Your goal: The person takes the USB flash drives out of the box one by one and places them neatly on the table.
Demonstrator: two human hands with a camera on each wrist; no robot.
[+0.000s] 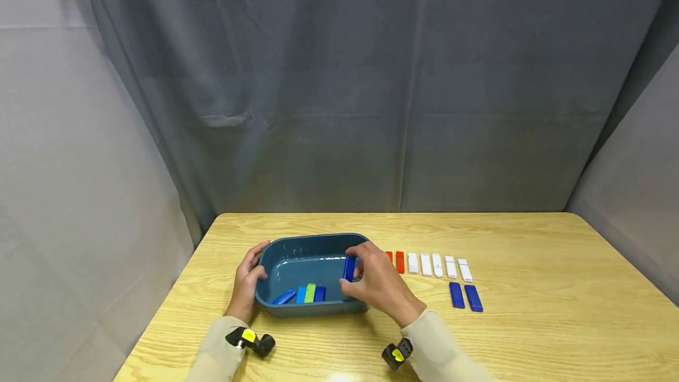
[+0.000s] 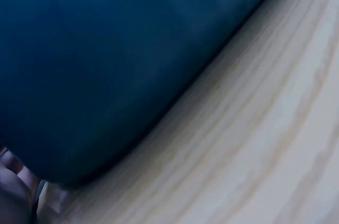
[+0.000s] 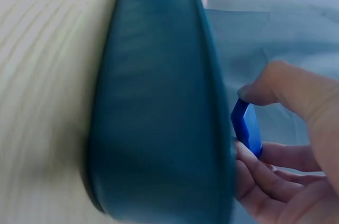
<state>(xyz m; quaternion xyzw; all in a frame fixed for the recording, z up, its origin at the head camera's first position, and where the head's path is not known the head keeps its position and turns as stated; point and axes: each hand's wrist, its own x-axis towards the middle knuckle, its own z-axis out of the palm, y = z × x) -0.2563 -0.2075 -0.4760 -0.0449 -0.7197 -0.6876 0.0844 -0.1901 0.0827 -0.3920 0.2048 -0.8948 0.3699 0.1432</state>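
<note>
1. Nearest, at 6 o'clock: pale sleeves [image 1: 212,352] with black-and-yellow wrist cameras [image 1: 397,355].
2. Teal tray [image 1: 297,310] on wood-grain worktop [image 1: 541,323]. Inside, by near wall: blue stick [image 1: 284,296] slanted at 7 o'clock; light-blue stick [image 1: 301,295], green stick [image 1: 310,293] and dark-blue stick [image 1: 319,294] side by side at 6.
3. Dark-blue pair [image 1: 457,295] on worktop, 3 o'clock of tray, well apart from it.
4. Left hand [image 1: 245,285] grips tray's 9 o'clock end, thumb over rim, other fingers along outside.
5. Right hand [image 1: 381,279] at tray's 3 o'clock end: thumb and fingers pinching held stick [image 1: 349,268], dark blue, inside rim; can't tell if it touches tray floor.
6. Row, also 3 o'clock of tray: two red sticks [image 1: 400,262], one partly hidden, then five white sticks [image 1: 437,265].
7. Grey curtain [image 1: 318,105] behind, 12 o'clock.
</note>
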